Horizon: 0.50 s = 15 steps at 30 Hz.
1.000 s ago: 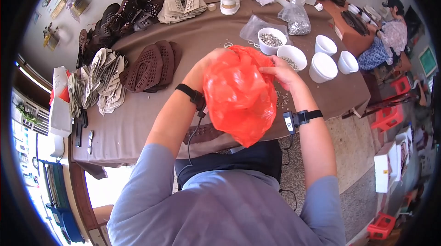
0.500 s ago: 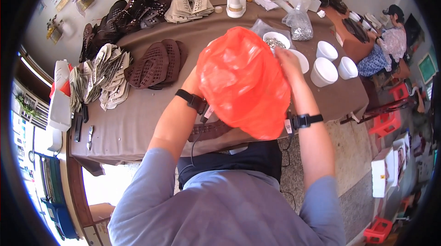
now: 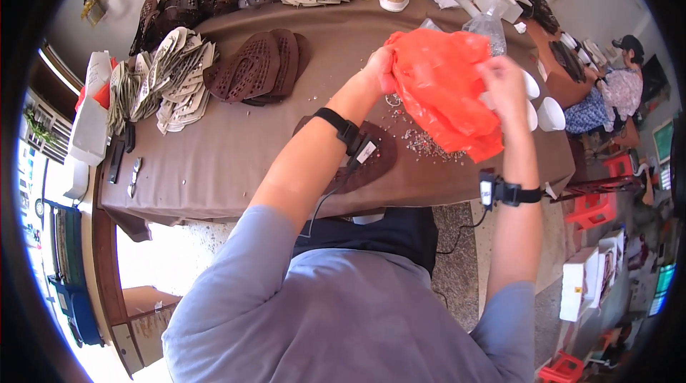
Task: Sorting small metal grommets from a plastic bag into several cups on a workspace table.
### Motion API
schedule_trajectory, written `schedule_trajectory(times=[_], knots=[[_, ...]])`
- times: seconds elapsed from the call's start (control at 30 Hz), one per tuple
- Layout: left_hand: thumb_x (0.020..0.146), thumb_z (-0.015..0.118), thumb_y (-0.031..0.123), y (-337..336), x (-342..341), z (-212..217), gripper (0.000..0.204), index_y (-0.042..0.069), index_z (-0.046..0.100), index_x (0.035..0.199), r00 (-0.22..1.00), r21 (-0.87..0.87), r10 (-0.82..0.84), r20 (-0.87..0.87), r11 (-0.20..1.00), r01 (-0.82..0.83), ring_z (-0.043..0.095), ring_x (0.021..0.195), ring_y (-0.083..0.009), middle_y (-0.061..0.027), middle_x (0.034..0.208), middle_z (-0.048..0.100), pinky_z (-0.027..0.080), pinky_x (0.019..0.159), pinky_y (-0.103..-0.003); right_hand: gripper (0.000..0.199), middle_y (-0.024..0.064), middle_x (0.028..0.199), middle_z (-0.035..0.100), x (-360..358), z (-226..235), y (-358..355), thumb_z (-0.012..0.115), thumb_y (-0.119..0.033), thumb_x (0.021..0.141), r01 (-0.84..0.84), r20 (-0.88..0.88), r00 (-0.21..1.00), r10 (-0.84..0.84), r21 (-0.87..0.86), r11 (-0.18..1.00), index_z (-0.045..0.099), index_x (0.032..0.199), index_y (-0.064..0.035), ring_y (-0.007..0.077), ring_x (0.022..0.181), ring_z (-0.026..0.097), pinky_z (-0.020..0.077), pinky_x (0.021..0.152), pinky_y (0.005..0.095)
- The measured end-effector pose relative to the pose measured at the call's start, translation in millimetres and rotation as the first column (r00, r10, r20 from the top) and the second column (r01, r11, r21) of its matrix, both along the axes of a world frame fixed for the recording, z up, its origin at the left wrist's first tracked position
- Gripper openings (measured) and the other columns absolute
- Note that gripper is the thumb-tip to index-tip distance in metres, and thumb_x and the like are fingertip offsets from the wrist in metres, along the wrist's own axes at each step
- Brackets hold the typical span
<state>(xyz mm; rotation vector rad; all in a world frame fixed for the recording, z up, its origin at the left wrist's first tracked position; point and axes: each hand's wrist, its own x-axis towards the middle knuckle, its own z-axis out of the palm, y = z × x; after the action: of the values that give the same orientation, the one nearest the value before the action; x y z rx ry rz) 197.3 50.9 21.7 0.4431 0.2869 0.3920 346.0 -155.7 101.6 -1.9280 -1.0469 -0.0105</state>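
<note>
Brown-draped surface (image 3: 193,168) spreads below you; the red bag (image 3: 444,90) hangs btwn L hand (image 3: 381,71) & R hand (image 3: 506,84), long axis slanting down L-to-R. L grips its L edge, R pinches its R edge.

The bag (image 3: 444,90) is red, glossy and crumpled. Held up toward two o'clock in view, it slants to five.

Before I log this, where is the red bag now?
In the head view, the red bag is right of centre, over the brown tablecloth and loose shiny bits, between the left hand and the right hand.
</note>
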Motion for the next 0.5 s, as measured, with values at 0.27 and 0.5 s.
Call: schedule_trajectory(times=[0.27, 0.5], knots=[[0.108, 0.059, 0.022, 10.7, -12.9, -29.0, 0.031, 0.002, 0.061, 0.131, 0.999, 0.140, 0.005, -0.039, 0.990, 0.000, 0.073, 0.111, -0.0261, -0.0103, 0.121, 0.074, 0.058, 0.103, -0.050, 0.019, 0.0127, 0.093, 0.077, 28.0, 39.4, 7.2, 0.070, -0.017, 0.097, 0.184, 0.131, 0.965, -0.228, 0.287, 0.940, 0.072, 0.103, 0.0010, 0.0197, 0.084, 0.071, 0.0547, 0.080, 0.0363], [0.107, 0.060, 0.020, 13.9, -21.4, -33.0, 0.032, 0.003, 0.058, 0.134, 0.990, 0.137, 0.021, -0.142, 0.991, -0.002, 0.072, 0.110, -0.0241, -0.0099, 0.123, 0.072, 0.058, 0.102, -0.044, 0.018, 0.0124, 0.096, 0.077, 28.1, 60.7, 19.7, 0.066, -0.016, 0.100, 0.090, 0.371, 0.889, -0.269, 0.435, 0.896, 0.073, 0.106, -0.0007, 0.0234, 0.089, 0.072, 0.0555, 0.084, 0.0367]])
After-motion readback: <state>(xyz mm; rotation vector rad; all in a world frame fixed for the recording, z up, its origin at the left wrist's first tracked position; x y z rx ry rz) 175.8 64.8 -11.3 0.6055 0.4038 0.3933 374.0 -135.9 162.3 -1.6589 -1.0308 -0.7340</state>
